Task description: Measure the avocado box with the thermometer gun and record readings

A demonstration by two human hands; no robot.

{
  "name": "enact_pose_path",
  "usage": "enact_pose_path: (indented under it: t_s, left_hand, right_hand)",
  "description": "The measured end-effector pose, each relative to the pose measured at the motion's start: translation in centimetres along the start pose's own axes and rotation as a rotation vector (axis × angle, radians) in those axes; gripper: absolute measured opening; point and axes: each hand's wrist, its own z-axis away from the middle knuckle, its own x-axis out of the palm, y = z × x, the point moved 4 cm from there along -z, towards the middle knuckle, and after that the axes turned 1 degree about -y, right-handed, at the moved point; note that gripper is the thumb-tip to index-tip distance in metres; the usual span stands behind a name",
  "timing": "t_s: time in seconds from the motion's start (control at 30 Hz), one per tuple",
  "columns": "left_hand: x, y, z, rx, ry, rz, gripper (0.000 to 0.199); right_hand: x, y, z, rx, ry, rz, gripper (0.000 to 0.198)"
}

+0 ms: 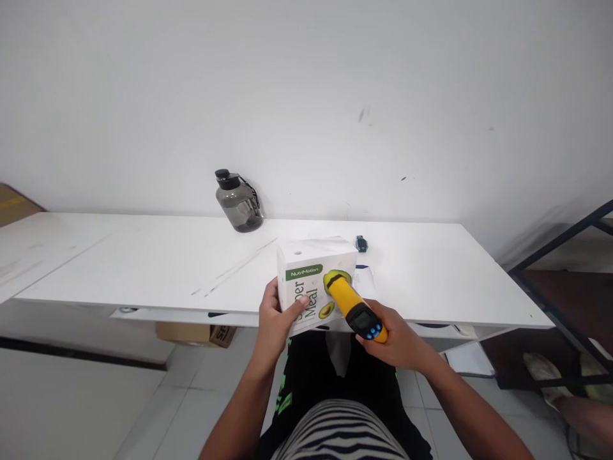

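My left hand [279,314] grips the left side of a white box [295,259], thumb lying across its printed front. The box reads "NutriMotion" and "Meal" beside avocado pictures, and is held up at the desk's front edge. In my right hand [395,338] is a yellow and black infrared thermometer [352,303], with a small screen and blue buttons facing me. Its nose points at the avocado picture, close to the box; whether they touch I cannot tell. The fingers round its handle are mostly hidden.
On the white desk [421,268] a grey water bottle [239,204] stands near the wall. Behind the box lie a small smartwatch [361,244] and a partly covered paper [364,281]. A cardboard box [191,333] sits below; a dark metal frame [555,246] rises at right.
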Motion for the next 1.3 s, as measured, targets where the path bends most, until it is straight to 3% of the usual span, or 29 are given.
enact_pose_path:
  t_s: [0.73, 0.9, 1.17, 1.3]
  left_hand:
    - [0.7, 0.6, 0.3, -0.017, 0.046, 0.014, 0.071]
    - [0.1, -0.2, -0.3, 0.002, 0.030, 0.019, 0.063]
    - [-4.1, -2.2, -3.2, 0.138, 0.340, -0.150, 0.060]
    - [-6.5, -2.4, -4.2, 0.250, 0.527, -0.283, 0.069]
  right_hand:
    - [0.1, 0.0, 0.0, 0.076, -0.018, 0.013, 0.042]
    - [0.4, 0.0, 0.1, 0.082, 0.058, 0.024, 0.038]
    - [-0.5, 2.1, 0.1, 0.222, 0.441, 0.053, 0.035]
    - [-0.9, 3.0, 0.2, 0.290, 0.528, 0.018, 0.036]
